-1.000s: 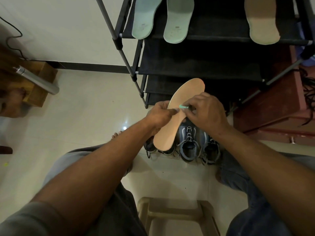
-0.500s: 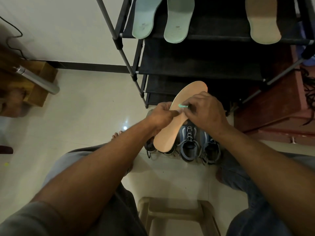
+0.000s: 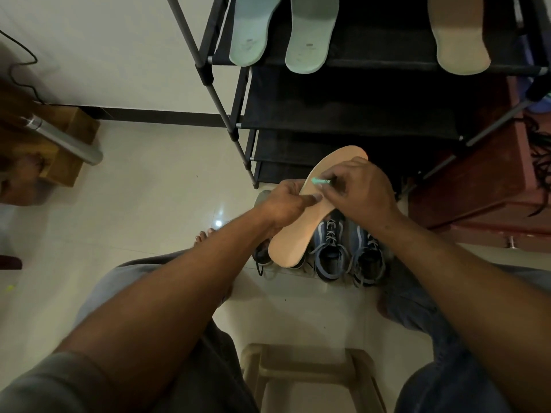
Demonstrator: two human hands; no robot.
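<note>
The left hand [image 3: 283, 204] grips the tan insole [image 3: 293, 242] at its waist, thumb laid flat across the top face and fingers curled round the left edge. The right hand [image 3: 360, 192] is bunched, its fingertips pinching a small green tool [image 3: 320, 181] whose tip rests on the insole's forward half; what the tool is cannot be told. The two hands are close together, almost touching. The insole is held in the air, tilted, toe end toward the lowest shelves of the shoe rack [image 3: 343, 120] and heel end over a pair of blue sneakers [image 3: 331, 251] standing on the floor [image 3: 149, 189] at the rack's front edge. On the top shelf lie two pale green insoles [image 3: 253, 28] near its left corner and a beige insole [image 3: 459, 34] near the right. The floor is glossy cream tile; the rack has black fabric shelves on grey metal poles. A cream plastic stool [image 3: 307, 368] stands between the person's knees, and a reddish-brown cabinet [image 3: 492, 180] stands right of the rack.
</note>
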